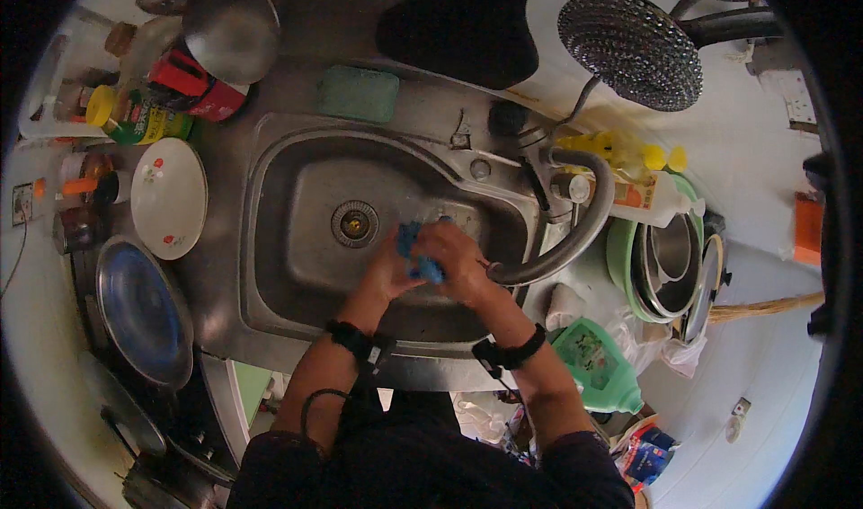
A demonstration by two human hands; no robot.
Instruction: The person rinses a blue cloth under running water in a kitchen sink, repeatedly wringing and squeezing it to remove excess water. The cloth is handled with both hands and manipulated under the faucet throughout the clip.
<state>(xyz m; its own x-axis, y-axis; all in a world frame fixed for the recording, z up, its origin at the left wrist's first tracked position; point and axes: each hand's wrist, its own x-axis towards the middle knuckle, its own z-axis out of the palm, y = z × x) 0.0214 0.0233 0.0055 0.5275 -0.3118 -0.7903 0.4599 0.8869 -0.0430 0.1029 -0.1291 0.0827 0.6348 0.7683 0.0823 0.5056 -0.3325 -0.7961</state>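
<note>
Over the right half of a stainless steel sink (pixel 317 286), both hands grip a wet-looking blue cloth (pixel 427 266). My left hand (pixel 388 263) holds it from the left side, with the fingers partly hidden behind the cloth. My right hand (pixel 453 256) is closed around its upper and right part. The curved faucet spout (pixel 573 253) ends just beside my right hand. Left of my hands, the round drain strainer (pixel 355 224) shows in the sink floor. Both wrists wear black bands.
A green sponge-like block (pixel 359 93) lies behind the sink. A white oval plate (pixel 168 199) and a metal pan lid (pixel 143 312) are at the left. Nested basins (pixel 623 260), bottles and a green plastic container (pixel 597 367) crowd the right. A steel scrubber head (pixel 630 51) is above.
</note>
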